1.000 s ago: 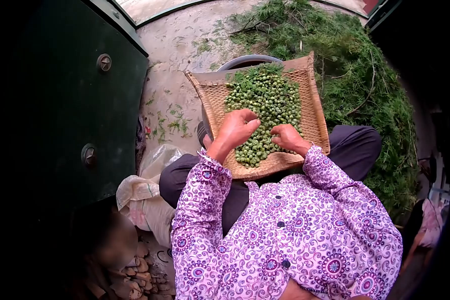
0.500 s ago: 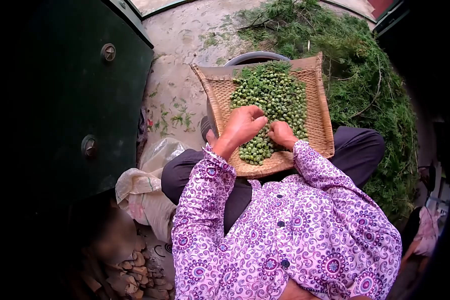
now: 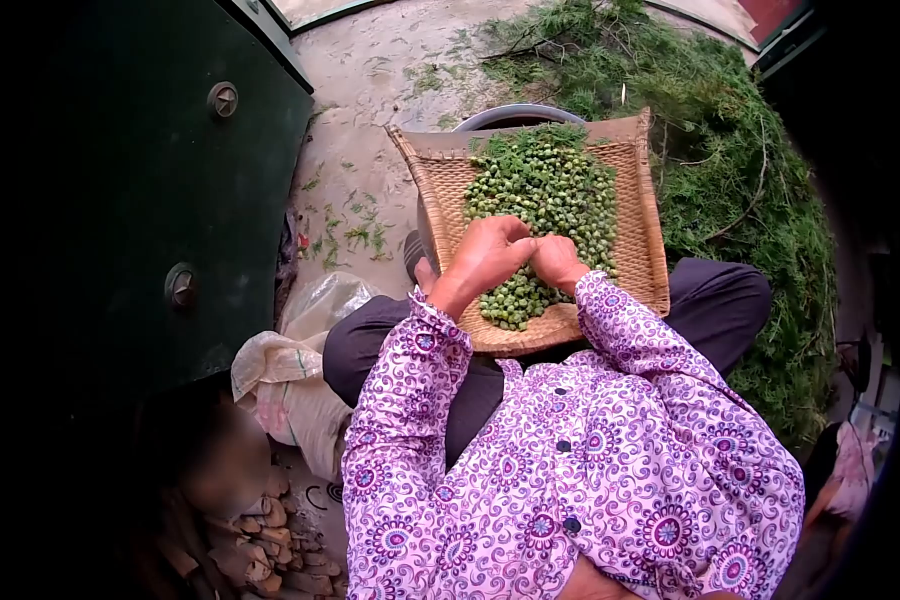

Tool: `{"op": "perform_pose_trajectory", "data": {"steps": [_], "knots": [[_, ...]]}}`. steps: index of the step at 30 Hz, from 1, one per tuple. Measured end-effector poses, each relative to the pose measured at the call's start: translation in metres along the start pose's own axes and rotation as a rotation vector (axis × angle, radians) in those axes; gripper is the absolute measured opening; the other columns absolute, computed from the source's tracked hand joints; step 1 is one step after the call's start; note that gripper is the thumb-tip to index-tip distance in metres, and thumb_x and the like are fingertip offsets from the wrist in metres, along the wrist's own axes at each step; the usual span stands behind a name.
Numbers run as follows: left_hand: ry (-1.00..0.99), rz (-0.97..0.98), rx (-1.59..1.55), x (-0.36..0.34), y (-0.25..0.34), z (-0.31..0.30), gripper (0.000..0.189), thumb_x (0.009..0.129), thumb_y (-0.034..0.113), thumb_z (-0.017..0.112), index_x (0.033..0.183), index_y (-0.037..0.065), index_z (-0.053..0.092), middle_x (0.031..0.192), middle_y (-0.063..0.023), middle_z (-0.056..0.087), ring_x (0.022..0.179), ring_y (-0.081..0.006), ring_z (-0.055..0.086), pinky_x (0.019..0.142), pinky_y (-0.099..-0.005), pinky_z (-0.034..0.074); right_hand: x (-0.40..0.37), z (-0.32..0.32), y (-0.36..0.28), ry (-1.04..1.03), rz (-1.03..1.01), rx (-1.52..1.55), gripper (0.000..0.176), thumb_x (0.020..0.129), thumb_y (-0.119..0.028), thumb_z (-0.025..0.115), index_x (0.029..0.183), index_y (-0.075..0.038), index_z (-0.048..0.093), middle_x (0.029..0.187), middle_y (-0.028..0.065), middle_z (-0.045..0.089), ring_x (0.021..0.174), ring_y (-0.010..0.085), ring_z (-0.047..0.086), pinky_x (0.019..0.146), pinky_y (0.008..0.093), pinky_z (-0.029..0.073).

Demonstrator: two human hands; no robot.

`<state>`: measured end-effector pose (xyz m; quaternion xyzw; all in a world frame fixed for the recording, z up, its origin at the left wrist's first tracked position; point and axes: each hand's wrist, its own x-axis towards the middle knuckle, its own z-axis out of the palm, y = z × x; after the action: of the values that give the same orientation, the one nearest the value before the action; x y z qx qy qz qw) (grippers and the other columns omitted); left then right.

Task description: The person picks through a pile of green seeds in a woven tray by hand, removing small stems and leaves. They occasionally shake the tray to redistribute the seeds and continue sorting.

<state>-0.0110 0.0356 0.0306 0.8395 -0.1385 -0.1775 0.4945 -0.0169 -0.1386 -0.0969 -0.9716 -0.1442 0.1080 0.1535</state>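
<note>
A woven winnowing basket point(image 3: 635, 200) lies across my lap, heaped with small round green seed cones point(image 3: 550, 190). Some feathery green leaf bits point(image 3: 515, 148) lie among them toward the far end. Over the near half of the heap, my left hand point(image 3: 490, 255) is closed, its thumb and fingertips turned to the right. My right hand point(image 3: 557, 262) is closed too, and its fingertips meet the left hand's. Whatever the fingers pinch is hidden between them.
Cut evergreen branches point(image 3: 710, 170) pile up on the right. Beyond the basket shows the rim of a round basin point(image 3: 520, 108). A pale woven sack point(image 3: 285, 385) sits by my left knee, near a dark green door point(image 3: 170, 180) and stacked wood pieces point(image 3: 270, 540).
My right hand has moved up and left, so its fingertips now meet my left hand. My left hand stays nearly in place.
</note>
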Motion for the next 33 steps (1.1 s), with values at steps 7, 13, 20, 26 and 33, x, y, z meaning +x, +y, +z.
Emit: {"op": "perform_pose_trajectory", "data": {"steps": [7,13,20,26,33], "knots": [[0.004,0.004,0.027,0.002,0.0,-0.001,0.03,0.072,0.024,0.06,0.09,0.0,0.065,0.083,-0.0139,0.065,0.075,-0.0214,0.063,0.069,-0.0325,0.049,-0.01,-0.027,0.008,-0.159,0.218,0.642,0.011,0.072,-0.01,0.059,0.072,-0.001,0.064,0.066,0.0113,0.063,0.056,0.0168,0.062,0.053,0.0287,0.049],[-0.104,-0.018,0.055,0.005,-0.016,0.021,0.045,0.074,0.02,0.066,0.114,0.002,0.054,0.106,-0.0144,0.061,0.091,-0.0215,0.06,0.078,-0.0306,0.048,-0.04,-0.073,0.0,-0.276,0.267,1.366,0.012,0.083,-0.013,0.057,0.086,-0.002,0.057,0.069,0.0044,0.062,0.059,0.0099,0.061,0.048,0.0183,0.045],[-0.275,-0.093,-0.369,0.008,-0.011,0.036,0.041,0.073,0.016,0.065,0.106,-0.006,0.053,0.09,-0.0129,0.062,0.078,-0.0158,0.06,0.067,-0.026,0.048,-0.05,-0.09,-0.009,-0.025,0.075,1.341,0.012,0.083,-0.012,0.058,0.085,-0.001,0.057,0.07,0.0031,0.061,0.061,0.0079,0.06,0.05,0.0179,0.046],[-0.274,-0.186,-0.474,0.01,-0.011,0.036,0.027,0.076,0.011,0.063,0.097,-0.003,0.056,0.075,-0.0055,0.061,0.06,-0.0084,0.055,0.051,-0.0213,0.044,-0.056,-0.094,-0.025,0.102,0.075,1.246,0.01,0.083,-0.009,0.056,0.082,0.001,0.058,0.07,0.0036,0.061,0.063,0.0083,0.06,0.054,0.02,0.048],[-0.317,-0.172,-0.215,0.009,-0.014,0.031,0.02,0.075,0.007,0.064,0.093,-0.002,0.06,0.068,-0.0012,0.057,0.055,-0.006,0.051,0.048,-0.0201,0.042,-0.061,-0.104,-0.026,0.289,0.039,0.901,0.007,0.081,-0.005,0.055,0.082,0.002,0.059,0.067,0.0045,0.061,0.057,0.0085,0.06,0.05,0.0218,0.048]]}}
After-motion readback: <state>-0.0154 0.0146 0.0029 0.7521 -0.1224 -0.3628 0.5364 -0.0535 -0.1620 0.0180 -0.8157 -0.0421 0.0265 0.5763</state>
